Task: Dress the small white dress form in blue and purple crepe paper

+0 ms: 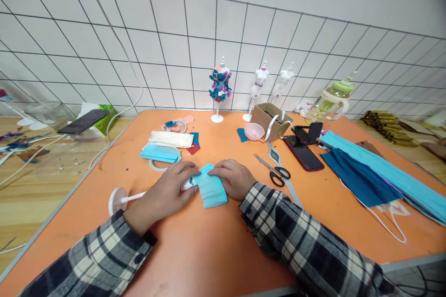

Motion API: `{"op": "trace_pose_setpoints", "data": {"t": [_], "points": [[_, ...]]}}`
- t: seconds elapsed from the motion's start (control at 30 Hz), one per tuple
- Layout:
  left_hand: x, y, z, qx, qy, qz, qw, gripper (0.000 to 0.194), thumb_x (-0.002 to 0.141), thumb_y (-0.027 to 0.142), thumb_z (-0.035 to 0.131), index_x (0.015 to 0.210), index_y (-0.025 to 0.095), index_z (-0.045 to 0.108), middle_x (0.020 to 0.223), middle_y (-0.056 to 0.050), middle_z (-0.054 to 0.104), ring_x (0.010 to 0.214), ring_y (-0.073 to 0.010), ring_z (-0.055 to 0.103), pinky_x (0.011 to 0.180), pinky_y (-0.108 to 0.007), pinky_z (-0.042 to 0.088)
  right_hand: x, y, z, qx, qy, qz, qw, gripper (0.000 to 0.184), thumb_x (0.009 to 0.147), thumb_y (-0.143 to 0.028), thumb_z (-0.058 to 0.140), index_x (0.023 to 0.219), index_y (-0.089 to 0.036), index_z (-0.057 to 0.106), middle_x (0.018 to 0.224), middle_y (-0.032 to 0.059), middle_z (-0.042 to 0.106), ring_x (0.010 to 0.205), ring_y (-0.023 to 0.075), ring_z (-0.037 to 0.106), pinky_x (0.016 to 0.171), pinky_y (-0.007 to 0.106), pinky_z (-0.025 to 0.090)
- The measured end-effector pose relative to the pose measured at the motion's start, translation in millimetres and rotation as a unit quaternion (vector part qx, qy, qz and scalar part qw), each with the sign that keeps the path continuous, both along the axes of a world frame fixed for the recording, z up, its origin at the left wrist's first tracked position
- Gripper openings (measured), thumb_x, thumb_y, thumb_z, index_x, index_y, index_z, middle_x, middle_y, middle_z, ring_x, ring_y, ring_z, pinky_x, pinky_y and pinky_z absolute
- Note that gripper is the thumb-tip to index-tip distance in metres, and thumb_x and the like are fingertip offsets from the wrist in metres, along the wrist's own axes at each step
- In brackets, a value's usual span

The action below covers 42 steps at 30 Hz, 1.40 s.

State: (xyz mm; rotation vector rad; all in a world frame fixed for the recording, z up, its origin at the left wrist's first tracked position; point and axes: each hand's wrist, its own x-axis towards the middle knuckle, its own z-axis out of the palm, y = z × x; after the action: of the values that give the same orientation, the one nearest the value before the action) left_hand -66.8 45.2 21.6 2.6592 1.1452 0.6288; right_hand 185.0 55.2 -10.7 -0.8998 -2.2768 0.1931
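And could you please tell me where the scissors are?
In the head view, the scissors lie right of the right hand, between it and the dark-red phone.

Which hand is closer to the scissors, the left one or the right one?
Right. The right hand is just to the left of the scissors, not touching them. The left hand is farther away, on the right hand's other side.
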Motion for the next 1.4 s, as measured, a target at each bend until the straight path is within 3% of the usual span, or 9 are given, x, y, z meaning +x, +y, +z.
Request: {"op": "trace_pose_setpoints", "data": {"t": [0.1, 0.17, 0.27, 0.37, 0.67, 0.93, 1.13, 1.27, 1.4], "points": [[7, -6, 7.0, 0.039, -0.002, 0.009, 0.999, 0.039, 0.091, 0.035, 0.059, 0.126, 0.019, 0.056, 0.127, -0.012, 0.062, 0.119, -0.0294, 0.056, 0.104, -0.047, 0.044, 1, -2, 2.8, -0.008, -0.019, -0.004, 1.0, 0.026, 0.085, -0.011, 0.063, 0.105, -0.023, 0.073, 0.106, 0.0055, 0.071, 0.095, 0.0193, 0.063, 0.085, 0.03, 0.05], [12, -8, 9.5, 0.051, 0.015, 0.009, 0.999, 0.032, 0.089, 0.031, 0.061, 0.118, 0.019, 0.06, 0.116, -0.01, 0.067, 0.111, -0.0285, 0.061, 0.102, -0.048, 0.044, 0, -3, 4.9, -0.017, -0.019, -0.01, 1.0, 0.026, 0.084, -0.012, 0.063, 0.105, -0.023, 0.072, 0.107, 0.0055, 0.071, 0.096, 0.0193, 0.063, 0.084, 0.03, 0.05], [18, -9, 9.2, 0.049, 0.029, 0.012, 0.998, 0.016, 0.089, 0.021, 0.054, 0.1, 0.019, 0.066, 0.097, -0.007, 0.071, 0.094, -0.0256, 0.064, 0.09, -0.044, 0.048, 0, -5, 7.5, -0.049, -0.005, -0.01, 0.999, 0.03, 0.079, -0.009, 0.064, 0.105, -0.022, 0.07, 0.104, 0.0048, 0.073, 0.094, 0.0186, 0.065, 0.082, 0.028, 0.05], [19, -9, 7.6, 0.047, 0.028, 0.015, 0.998, 0.018, 0.09, 0.019, 0.05, 0.093, 0.019, 0.068, 0.089, -0.006, 0.071, 0.086, -0.0248, 0.064, 0.083, -0.043, 0.048, 1, -6, 7.5, -0.073, 0.001, -0.005, 0.997, 0.03, 0.075, -0.004, 0.06, 0.097, -0.021, 0.071, 0.099, 0.003, 0.074, 0.085, 0.016, 0.067, 0.076, 0.025, 0.05], [10, -6, 1.7, 0.059, 0.035, 0.039, 0.997, 0.024, 0.093, 0.022, 0.046, 0.104, 0.02, 0.067, 0.092, -0.005, 0.075, 0.088, -0.0251, 0.066, 0.082, -0.04, 0.05, -8, -7, 6.4, -0.08, -0.019, -0.068, 0.994, 0.03, 0.084, -0.006, 0.054, 0.102, -0.021, 0.072, 0.098, 0.003, 0.076, 0.091, 0.0167, 0.069, 0.078, 0.025, 0.05], [6, -3, 1.3, 0.02, 0.003, 0.03, 0.999, 0.028, 0.087, 0.02, 0.046, 0.104, 0.022, 0.069, 0.106, -0.006, 0.075, 0.099, -0.0248, 0.067, 0.089, -0.039, 0.053, -11, -14, 12.4, -0.046, -0.093, -0.063, 0.993, 0.026, 0.088, -0.013, 0.055, 0.104, -0.023, 0.072, 0.105, 0.0048, 0.074, 0.09, 0.0181, 0.068, 0.077, 0.027, 0.05], [4, -1, 1.5, -0.013, -0.039, 0.023, 0.999, 0.029, 0.091, 0.025, 0.044, 0.1, 0.02, 0.071, 0.106, -0.007, 0.076, 0.1, -0.0245, 0.068, 0.089, -0.038, 0.053, -8, -16, 10.1, -0.055, -0.015, -0.036, 0.998, 0.032, 0.078, -0.009, 0.057, 0.105, -0.019, 0.072, 0.108, 0.0055, 0.074, 0.094, 0.0179, 0.068, 0.082, 0.027, 0.052], [7, -1, 0.0, -0.033, -0.032, 0.063, 0.997, 0.026, 0.093, 0.04, 0.053, 0.097, 0.022, 0.071, 0.103, -0.006, 0.076, 0.095, -0.0246, 0.069, 0.085, -0.038, 0.052, -10, -14, 9.4, -0.061, 0.006, -0.048, 0.997, 0.017, 0.087, -0.021, 0.062, 0.101, -0.018, 0.073, 0.099, 0.0049, 0.074, 0.087, 0.0163, 0.068, 0.074, 0.026, 0.051], [11, 0, -1.2, -0.024, -0.023, 0.081, 0.996, 0.024, 0.093, 0.036, 0.05, 0.095, 0.022, 0.07, 0.099, -0.005, 0.076, 0.094, -0.0249, 0.068, 0.083, -0.038, 0.051, -12, -14, 8.2, -0.063, 0.001, -0.062, 0.996, 0.013, 0.089, -0.022, 0.064, 0.099, -0.02, 0.073, 0.096, 0.003, 0.074, 0.082, 0.0137, 0.067, 0.071, 0.024, 0.048]]}}
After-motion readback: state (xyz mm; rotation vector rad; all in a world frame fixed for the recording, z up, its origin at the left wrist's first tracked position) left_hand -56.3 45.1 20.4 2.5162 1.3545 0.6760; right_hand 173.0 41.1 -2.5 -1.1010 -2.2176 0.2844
